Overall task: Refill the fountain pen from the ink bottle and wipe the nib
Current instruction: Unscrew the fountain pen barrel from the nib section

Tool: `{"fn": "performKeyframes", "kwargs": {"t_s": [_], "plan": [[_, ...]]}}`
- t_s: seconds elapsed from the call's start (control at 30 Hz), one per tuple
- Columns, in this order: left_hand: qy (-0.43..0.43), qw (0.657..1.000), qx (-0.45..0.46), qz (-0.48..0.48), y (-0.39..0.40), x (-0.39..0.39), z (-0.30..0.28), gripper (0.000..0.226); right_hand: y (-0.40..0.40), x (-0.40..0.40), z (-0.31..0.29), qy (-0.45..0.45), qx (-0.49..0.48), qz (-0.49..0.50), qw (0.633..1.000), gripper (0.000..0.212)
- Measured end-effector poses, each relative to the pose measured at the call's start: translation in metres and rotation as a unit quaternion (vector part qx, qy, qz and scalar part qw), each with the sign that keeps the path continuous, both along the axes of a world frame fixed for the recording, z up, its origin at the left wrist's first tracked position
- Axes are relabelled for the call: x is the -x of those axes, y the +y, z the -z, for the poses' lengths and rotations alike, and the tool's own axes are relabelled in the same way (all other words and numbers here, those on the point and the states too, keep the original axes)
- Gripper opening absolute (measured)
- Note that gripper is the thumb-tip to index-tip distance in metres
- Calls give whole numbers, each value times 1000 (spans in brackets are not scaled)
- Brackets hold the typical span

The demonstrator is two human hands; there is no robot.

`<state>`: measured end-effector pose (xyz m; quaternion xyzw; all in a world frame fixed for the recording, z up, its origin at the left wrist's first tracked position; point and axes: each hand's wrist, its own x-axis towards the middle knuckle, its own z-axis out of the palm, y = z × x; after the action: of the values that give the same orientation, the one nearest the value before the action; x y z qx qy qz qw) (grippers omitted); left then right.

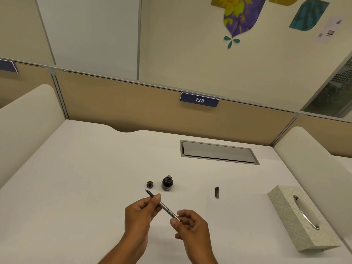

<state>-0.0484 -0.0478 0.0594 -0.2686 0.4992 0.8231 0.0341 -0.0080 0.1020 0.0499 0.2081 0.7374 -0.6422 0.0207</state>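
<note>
My left hand (pixel 140 210) pinches the pen (pixel 162 204) near its nib, right hand (pixel 190 223) fingertips closed on the tail end. Pen slants up-left, nib aimed forward. The open ink bottle (pixel 167 183) stands just past my left fingertips, slightly right of the nib. Left hand's nearer, so I'd tip the nib down into it.

Matt white desk (pixel 95 178), glossy dark glass ink bottle (pixel 167 183), shiny metal-patterned fountain pen (pixel 163 205), patterned matt tissue box (pixel 297 221).
</note>
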Motion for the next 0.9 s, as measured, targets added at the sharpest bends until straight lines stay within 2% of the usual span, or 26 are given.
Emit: {"fn": "performKeyframes", "kwargs": {"t_s": [0.07, 0.13, 0.33, 0.53, 0.9], "plan": [[0, 1000, -1, 1, 0, 0, 0, 13, 0, 0, -1, -6, 16, -13, 1000, 3], [0, 1000, -1, 1, 0, -1, 0, 13, 1, 0, 0, 0, 11, -26, 1000, 13], [-1, 1000, -1, -3, 1, 0, 2, 13, 4, 1, 4, 30, -29, -10, 999, 21], [-18, 999, -26, -25, -3, 3, 3, 14, 10, -4, 12, 44, -30, 9, 999, 29], [-27, 997, -40, -68, -16, 8, 5, 17, 74, -1, 45, 0, -153, 73, 986, 16]]}}
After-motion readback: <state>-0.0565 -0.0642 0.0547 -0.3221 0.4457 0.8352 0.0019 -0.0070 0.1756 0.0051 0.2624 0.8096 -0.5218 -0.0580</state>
